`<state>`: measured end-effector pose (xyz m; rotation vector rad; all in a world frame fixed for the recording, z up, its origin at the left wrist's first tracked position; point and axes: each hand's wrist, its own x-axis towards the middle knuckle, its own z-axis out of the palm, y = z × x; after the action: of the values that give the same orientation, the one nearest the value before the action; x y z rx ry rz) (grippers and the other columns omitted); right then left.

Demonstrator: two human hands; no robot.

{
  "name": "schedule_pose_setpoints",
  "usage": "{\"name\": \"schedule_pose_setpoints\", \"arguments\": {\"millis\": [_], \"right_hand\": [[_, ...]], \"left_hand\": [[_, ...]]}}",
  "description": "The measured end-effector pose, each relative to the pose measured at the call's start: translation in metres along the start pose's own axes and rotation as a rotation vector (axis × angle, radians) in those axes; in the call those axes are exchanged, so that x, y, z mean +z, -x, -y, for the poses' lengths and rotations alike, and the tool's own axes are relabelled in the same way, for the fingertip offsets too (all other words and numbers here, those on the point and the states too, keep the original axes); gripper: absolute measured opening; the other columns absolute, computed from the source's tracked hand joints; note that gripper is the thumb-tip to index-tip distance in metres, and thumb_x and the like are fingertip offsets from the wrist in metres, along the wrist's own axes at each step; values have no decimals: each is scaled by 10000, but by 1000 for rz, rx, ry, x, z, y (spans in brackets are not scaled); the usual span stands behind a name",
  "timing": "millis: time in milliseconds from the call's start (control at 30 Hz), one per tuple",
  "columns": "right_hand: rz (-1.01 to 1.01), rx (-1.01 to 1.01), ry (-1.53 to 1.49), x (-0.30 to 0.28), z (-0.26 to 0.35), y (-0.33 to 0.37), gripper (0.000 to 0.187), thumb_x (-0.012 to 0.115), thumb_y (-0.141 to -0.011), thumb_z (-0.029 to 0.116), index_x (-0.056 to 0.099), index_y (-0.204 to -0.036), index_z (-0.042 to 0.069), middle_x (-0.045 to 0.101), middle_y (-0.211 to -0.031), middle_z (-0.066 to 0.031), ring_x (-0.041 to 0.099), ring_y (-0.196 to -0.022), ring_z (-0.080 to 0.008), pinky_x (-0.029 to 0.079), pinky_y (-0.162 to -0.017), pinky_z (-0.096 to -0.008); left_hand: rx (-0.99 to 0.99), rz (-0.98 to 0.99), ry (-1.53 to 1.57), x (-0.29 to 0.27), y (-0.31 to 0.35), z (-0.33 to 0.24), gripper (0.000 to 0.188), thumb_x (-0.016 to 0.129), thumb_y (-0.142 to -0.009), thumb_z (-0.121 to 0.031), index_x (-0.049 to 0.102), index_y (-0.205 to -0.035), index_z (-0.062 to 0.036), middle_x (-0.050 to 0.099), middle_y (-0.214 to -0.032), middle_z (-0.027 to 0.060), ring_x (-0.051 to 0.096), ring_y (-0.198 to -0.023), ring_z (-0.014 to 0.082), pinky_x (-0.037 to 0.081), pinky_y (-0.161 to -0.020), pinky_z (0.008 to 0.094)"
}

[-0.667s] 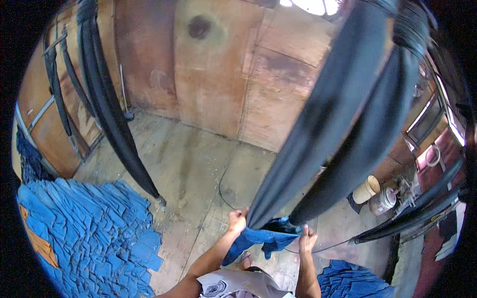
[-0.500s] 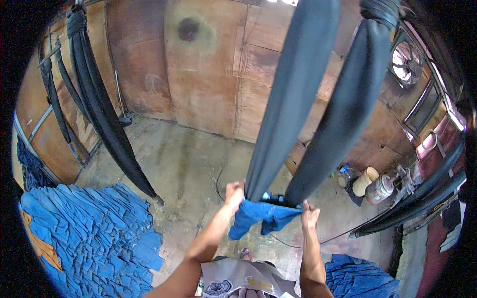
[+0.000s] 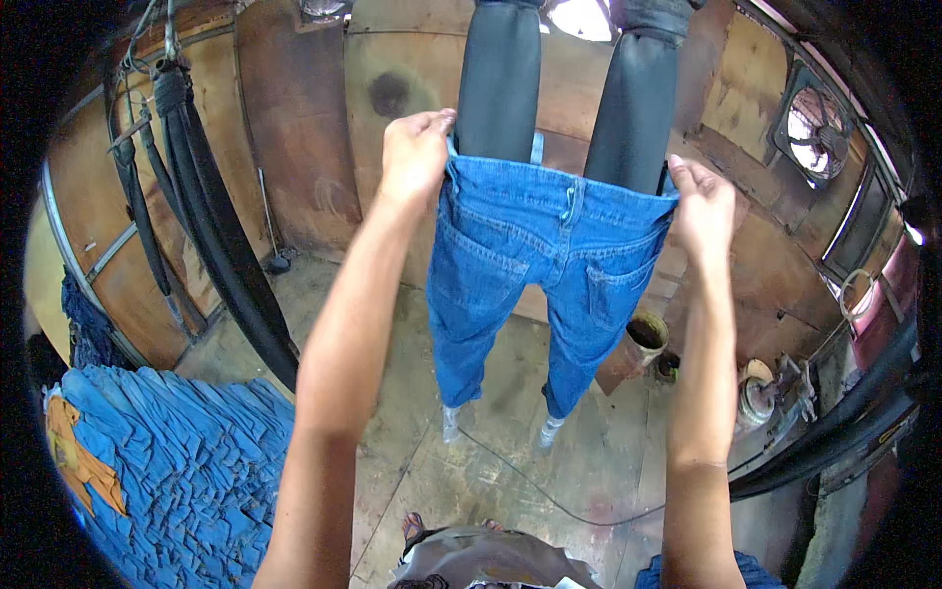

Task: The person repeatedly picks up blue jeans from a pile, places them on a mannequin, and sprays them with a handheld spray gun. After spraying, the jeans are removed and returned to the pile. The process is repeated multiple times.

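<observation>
Left to right. Below and well left of your grip lies a heap of blue jeans (image 3: 167,471), folded and overlapped in rows, an orange cloth (image 3: 83,456) at its outer edge. Above it, dark tubes (image 3: 211,245) hang from the wooden wall (image 3: 294,128).

Your left hand (image 3: 417,152) is raised, fingers closed over the left end of the waistband of a pair of blue jeans (image 3: 520,275). The pinch sits at the very corner, which keeps the band stretched flat. The jeans hang between your two hands, waist uppermost, back pockets toward you, legs dangling free above the floor (image 3: 491,471) and apart from it.

Just above the waistband, between the grips, two dark padded legs (image 3: 500,79) come down from overhead; the open waist is held directly under them, apparently so each trouser leg lines up with one.

Your right hand (image 3: 702,211) clamps the right end of the waistband likewise, level with the left, so the opening stays wide.

Right of this grip: a rusty pot (image 3: 633,344) on the floor, and a fan (image 3: 814,123) in the wall.
</observation>
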<state>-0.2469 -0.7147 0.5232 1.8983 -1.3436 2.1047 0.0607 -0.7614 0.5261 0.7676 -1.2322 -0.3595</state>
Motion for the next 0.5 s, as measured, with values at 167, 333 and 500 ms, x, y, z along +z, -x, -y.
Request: {"name": "schedule_pose_setpoints", "arguments": {"millis": [167,333,500], "right_hand": [[-317,-481,241,21,-20,23,195,620,-973,151,691,-962,-30,622,-954,-148,587,-952,-292,469,-880,-393],[-172,-632,-211,14,-35,-1,292,590,-949,65,542,-678,-33,550,-796,-101,552,-866,-257,426,-811,-346],[-116,-490,-355,9,-19,-2,414,556,-995,86,471,-597,16,515,-668,-50,502,-801,-180,375,-725,-334]], "left_hand": [[835,-202,-638,-6,38,-1,445,700,-931,-292,657,-1339,-120,456,-1416,254,441,-1297,419,355,-1109,510],[1037,-181,-608,-30,16,3,206,712,-911,-292,744,-1009,-113,482,-1421,232,393,-1352,430,321,-1126,544],[944,-17,-515,-28,8,-10,233,648,-930,-232,685,-794,-46,561,-1324,178,421,-1313,394,302,-1113,509]]}}
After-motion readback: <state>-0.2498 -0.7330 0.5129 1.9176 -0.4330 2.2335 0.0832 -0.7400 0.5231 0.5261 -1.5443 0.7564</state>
